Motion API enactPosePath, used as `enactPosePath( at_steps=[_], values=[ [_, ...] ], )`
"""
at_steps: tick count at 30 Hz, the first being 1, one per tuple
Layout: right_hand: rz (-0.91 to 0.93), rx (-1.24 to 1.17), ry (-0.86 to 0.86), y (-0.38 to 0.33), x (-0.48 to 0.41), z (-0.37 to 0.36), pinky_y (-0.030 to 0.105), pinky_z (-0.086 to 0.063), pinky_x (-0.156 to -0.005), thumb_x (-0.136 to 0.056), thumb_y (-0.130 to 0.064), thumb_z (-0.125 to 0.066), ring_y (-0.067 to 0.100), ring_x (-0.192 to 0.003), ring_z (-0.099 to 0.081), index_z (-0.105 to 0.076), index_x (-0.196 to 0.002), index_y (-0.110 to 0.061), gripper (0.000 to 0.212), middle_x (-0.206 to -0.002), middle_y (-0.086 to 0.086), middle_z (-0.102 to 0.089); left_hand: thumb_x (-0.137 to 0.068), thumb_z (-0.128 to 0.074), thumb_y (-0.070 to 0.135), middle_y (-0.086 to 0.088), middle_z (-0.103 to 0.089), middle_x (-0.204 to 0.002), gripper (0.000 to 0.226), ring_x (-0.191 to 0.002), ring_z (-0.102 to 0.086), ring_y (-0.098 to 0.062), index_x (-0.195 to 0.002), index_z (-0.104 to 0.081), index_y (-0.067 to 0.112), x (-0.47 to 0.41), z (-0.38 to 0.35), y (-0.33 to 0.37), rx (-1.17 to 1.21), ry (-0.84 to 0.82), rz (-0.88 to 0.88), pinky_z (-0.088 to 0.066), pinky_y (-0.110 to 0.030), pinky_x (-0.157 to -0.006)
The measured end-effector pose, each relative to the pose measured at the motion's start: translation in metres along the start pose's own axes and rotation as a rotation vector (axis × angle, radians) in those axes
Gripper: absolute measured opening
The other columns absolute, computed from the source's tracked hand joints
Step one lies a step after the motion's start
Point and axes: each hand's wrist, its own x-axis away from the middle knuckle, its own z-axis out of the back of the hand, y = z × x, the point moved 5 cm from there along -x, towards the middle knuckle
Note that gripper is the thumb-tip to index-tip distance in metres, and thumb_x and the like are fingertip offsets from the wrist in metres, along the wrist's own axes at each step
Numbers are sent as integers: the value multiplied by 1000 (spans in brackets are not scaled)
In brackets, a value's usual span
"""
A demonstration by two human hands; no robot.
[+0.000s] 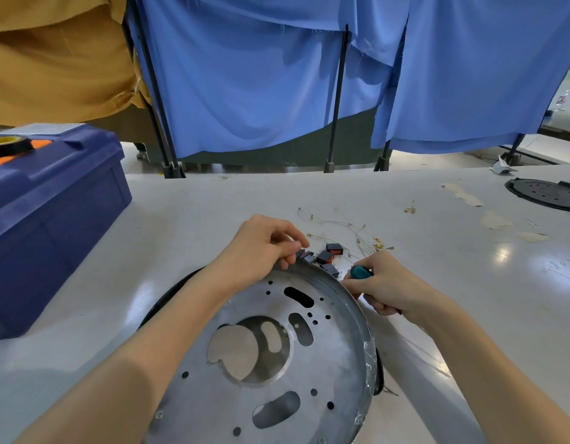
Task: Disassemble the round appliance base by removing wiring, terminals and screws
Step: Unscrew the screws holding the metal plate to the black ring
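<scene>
The round metal appliance base [328, 357] lies near the table's front, tilted, with holes and slots cut through it. My left hand [264, 248] reaches over its far rim and pinches a small black switch [304, 255] there. More black rocker switches [330, 254] lie just beyond the rim. My right hand [381, 283] rests at the base's right rim and grips a teal-handled screwdriver [362, 272]. Thin white wires with brass terminals [357, 233] lie loose on the table behind the switches.
A blue plastic toolbox [50, 213] with a tape roll [10, 145] on top stands at the left. A black round cover [547, 195] lies at the far right. Blue and tan cloth screens [261, 84] hang behind the white table [469, 283].
</scene>
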Motion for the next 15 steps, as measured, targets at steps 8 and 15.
enactPosePath(
  at_steps=[8,15],
  values=[
    [-6,15,-8,0,2,-1,16,-23,-36,-88,-12,-68,13,-34,-28,-54,-59,-7,33,-39,-4,-52,-97,-41,-4,0,-48,-58,33,-53,-41,-10,-92,-71,10,1,-10,0,41,-78,26,-38,-20,-56],
    [-8,25,-4,0,3,-3,17,-24,-37,-87,-11,-65,14,-36,-29,-52,-57,-9,33,-38,-5,-50,-93,-54,2,2,-66,-95,25,-83,-60,-2,-100,-71,18,3,-14,7,-52,-77,-41,-47,-14,-78]
  ],
)
